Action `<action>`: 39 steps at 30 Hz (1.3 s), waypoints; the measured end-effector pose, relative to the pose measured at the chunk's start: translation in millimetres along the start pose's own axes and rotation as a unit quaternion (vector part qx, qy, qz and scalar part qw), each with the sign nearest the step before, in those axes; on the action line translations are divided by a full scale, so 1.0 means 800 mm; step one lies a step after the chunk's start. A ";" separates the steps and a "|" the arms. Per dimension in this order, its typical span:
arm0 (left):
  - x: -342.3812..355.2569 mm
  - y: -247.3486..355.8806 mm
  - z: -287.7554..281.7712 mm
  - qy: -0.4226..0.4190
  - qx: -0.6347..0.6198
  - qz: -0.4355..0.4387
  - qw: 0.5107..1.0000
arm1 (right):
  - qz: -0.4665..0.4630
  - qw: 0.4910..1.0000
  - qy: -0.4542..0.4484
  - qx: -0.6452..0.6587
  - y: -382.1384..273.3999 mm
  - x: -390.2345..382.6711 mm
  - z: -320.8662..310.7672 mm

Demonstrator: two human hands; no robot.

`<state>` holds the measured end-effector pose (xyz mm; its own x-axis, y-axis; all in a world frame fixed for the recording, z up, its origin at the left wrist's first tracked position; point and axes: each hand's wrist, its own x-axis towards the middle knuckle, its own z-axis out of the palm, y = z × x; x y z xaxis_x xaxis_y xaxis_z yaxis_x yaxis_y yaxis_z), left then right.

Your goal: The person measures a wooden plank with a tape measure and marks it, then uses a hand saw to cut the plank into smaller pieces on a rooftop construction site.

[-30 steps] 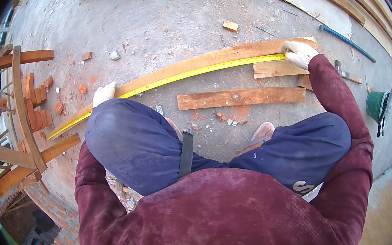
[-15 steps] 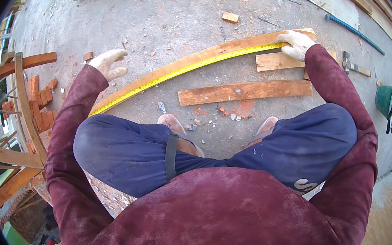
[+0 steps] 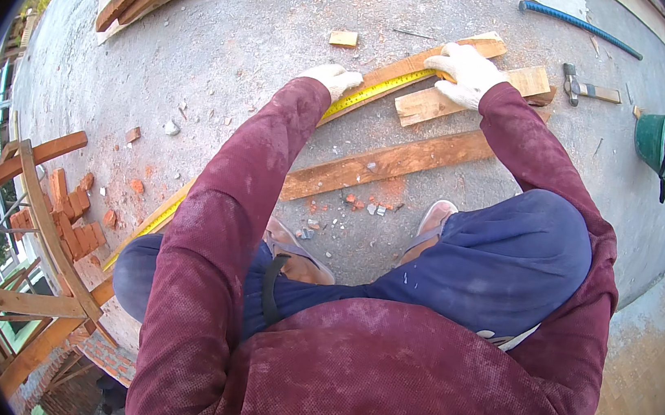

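Observation:
A long wooden board (image 3: 484,46) lies on the concrete floor, slanting from the upper right down toward my left knee. Along it runs the yellow blade of a tape measure (image 3: 391,85). My right hand (image 3: 466,73), in a white glove, is closed on the tape measure near the board's far end; a bit of orange shows under its fingers. My left hand (image 3: 332,80), gloved too, reaches across to the board's upper edge with its fingers stretched out beside the blade. My left sleeve hides the middle of the board and tape.
Nearer me lie a short board (image 3: 418,107) and a longer plank (image 3: 387,162). A small wood block (image 3: 343,39), a hammer (image 3: 573,86), a blue ribbed bar (image 3: 583,25) and a green hard hat (image 3: 652,139) surround the work. Broken bricks (image 3: 69,214) and timber framing (image 3: 26,301) stand left.
My left hand has swung rightward from open air to the board. My right hand stays at the tape, its fingers now lower around it. The view has shifted slightly.

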<state>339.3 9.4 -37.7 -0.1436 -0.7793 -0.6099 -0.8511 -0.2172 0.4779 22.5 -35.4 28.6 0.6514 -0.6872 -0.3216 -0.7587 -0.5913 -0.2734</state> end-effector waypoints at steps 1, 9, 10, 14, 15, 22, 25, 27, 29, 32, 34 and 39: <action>0.003 -0.001 0.008 -0.012 -0.010 -0.023 1.000 | 0.003 1.000 0.005 0.000 -0.002 -0.003 0.000; 0.019 0.023 -0.006 -0.068 -0.012 -0.078 0.995 | -0.001 0.996 0.087 -0.015 -0.011 -0.022 0.009; 0.020 0.023 -0.007 -0.071 -0.005 -0.079 0.994 | -0.003 0.996 0.092 -0.014 -0.012 -0.023 0.010; 0.021 0.021 -0.008 -0.051 0.027 -0.075 0.996 | 0.000 0.995 0.100 -0.015 -0.015 -0.023 0.009; 0.019 0.021 -0.006 -0.049 0.024 -0.081 0.995 | 0.002 0.995 0.099 -0.016 -0.015 -0.023 0.009; -0.003 0.028 0.010 -0.001 0.105 -0.037 0.994 | -0.037 0.996 -0.017 0.076 -0.075 -0.083 -0.001; -0.010 0.034 0.021 0.023 0.137 -0.004 0.990 | -0.044 0.980 0.013 0.195 -0.098 -0.116 0.037; -0.010 0.026 0.025 0.052 0.105 -0.002 0.993 | -0.040 0.971 -0.002 0.237 -0.116 -0.126 0.044; -0.018 0.035 0.017 0.105 0.079 0.018 0.991 | -0.030 0.963 -0.073 0.258 -0.118 -0.125 0.041; 0.005 -0.002 -0.028 0.153 -0.034 0.064 0.985 | -0.042 0.964 -0.067 0.255 -0.125 -0.117 0.061; 0.001 0.012 -0.092 0.180 -0.071 0.080 0.978 | -0.031 0.957 -0.100 0.270 -0.132 -0.117 0.059; -0.018 0.025 -0.219 0.243 -0.191 0.134 0.942 | -0.034 0.941 -0.085 0.326 -0.136 -0.108 0.084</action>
<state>413.0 -86.3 91.5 -0.0012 -0.9930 -0.1177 -0.5604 -0.0968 0.8226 48.3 116.6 25.5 0.7315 -0.5464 -0.4078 -0.5905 -0.2085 -0.7797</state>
